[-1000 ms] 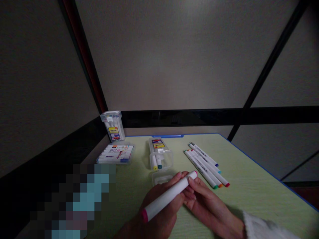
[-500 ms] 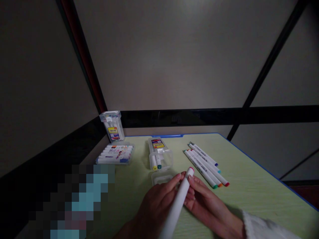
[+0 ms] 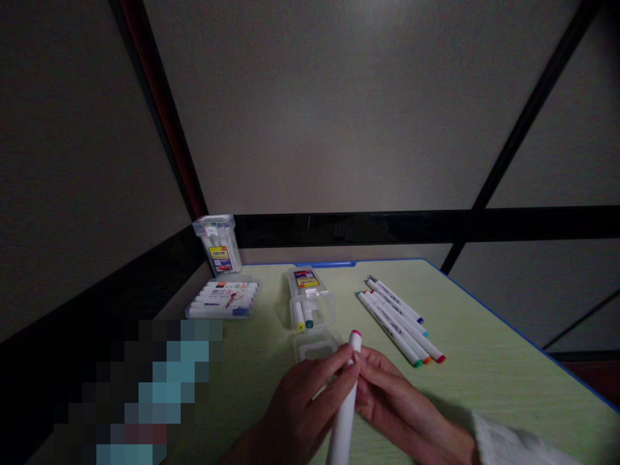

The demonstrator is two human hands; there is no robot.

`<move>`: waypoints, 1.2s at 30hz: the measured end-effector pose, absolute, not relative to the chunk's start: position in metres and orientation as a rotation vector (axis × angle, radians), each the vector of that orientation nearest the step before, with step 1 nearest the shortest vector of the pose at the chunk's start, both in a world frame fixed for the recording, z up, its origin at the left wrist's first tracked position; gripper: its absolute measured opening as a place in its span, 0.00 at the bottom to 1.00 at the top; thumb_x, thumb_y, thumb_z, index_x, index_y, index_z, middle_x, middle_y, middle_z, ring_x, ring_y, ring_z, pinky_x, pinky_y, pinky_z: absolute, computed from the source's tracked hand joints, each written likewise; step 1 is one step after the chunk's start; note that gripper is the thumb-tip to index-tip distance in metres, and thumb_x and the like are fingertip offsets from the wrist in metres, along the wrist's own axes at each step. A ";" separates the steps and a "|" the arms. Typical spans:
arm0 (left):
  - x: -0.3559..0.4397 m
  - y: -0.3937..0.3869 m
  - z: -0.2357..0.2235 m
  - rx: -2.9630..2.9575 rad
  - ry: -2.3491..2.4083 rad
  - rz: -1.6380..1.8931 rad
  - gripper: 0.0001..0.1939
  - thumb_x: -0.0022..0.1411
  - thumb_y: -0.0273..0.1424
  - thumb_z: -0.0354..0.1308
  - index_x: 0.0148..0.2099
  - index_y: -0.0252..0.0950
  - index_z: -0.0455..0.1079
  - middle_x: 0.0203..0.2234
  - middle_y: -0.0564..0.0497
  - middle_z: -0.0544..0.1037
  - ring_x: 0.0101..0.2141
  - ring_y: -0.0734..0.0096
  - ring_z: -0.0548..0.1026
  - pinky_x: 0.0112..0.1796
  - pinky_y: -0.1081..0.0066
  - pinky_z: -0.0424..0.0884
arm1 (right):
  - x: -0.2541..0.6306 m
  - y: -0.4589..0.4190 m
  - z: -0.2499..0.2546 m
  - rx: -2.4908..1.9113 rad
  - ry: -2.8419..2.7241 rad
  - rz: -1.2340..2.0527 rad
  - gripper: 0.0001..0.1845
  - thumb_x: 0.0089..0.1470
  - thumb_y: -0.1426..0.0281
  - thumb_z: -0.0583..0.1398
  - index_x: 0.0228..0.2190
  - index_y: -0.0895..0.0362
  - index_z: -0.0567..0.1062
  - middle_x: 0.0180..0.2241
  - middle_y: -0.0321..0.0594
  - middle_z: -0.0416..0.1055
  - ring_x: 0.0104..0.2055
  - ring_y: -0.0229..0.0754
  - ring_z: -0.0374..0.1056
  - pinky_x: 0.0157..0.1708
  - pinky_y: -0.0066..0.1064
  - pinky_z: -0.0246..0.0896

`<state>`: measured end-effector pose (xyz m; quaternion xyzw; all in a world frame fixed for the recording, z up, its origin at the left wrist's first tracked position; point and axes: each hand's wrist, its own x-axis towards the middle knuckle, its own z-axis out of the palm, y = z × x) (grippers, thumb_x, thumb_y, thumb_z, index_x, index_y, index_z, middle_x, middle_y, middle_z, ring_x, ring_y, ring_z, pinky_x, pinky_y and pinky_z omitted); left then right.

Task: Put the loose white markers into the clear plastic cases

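Note:
A white marker (image 3: 345, 413) with a pink end points away from me, low in front of the camera. My left hand (image 3: 307, 394) is closed on it from the left, thumb and finger near the pink end. From the other side my right hand (image 3: 394, 394) pinches the same marker, fingertips meeting those of the left. Just beyond the hands lies a clear plastic lid (image 3: 317, 345), partly hidden by the left fingers. Behind it a clear marker case (image 3: 312, 303) lies on its side, its open end toward me, with a yellow-ended and a teal-ended marker inside.
Several white markers (image 3: 397, 323) with coloured ends lie side by side on the green table (image 3: 484, 361), right of the case. To the left are a flat marker pack (image 3: 223, 300) and an upright clear marker box (image 3: 220, 248). A wall (image 3: 329, 129) stands behind the table.
The marker's pink end has swung left and slightly down, so the marker points more straight ahead. My left fingers now lie across its top.

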<state>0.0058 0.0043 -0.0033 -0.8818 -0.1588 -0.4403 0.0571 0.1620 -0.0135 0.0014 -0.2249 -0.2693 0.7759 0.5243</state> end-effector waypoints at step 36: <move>0.012 0.001 0.007 -2.391 -0.739 -1.256 0.15 0.68 0.31 0.42 0.45 0.31 0.68 0.19 0.54 0.70 0.22 0.73 0.66 0.25 0.70 0.59 | 0.162 -0.020 0.002 -0.492 -0.885 1.851 0.12 0.39 0.71 0.68 0.30 0.57 0.76 0.27 0.34 0.69 0.30 0.34 0.60 0.31 0.25 0.53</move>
